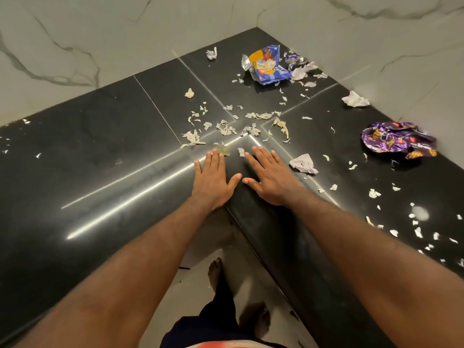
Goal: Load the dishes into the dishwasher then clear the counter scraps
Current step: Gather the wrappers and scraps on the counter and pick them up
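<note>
Black polished stone forms the corner counter (113,146), backed by white veined marble walls (75,33). In the head view, both hands lie palm down on the stone with fingers straight, holding nothing. The left hand (213,177) and the right hand (270,178) are side by side, thumbs nearly touching. A small green scrap (224,150) sits at the left fingertips. Pale peel scraps (226,128) are scattered just beyond the hands and along the right side. A blue snack packet (270,67) lies near the back corner, a crumpled purple wrapper (399,140) is off to the right, and a paper wad (303,164) sits just beside the right hand.
</note>
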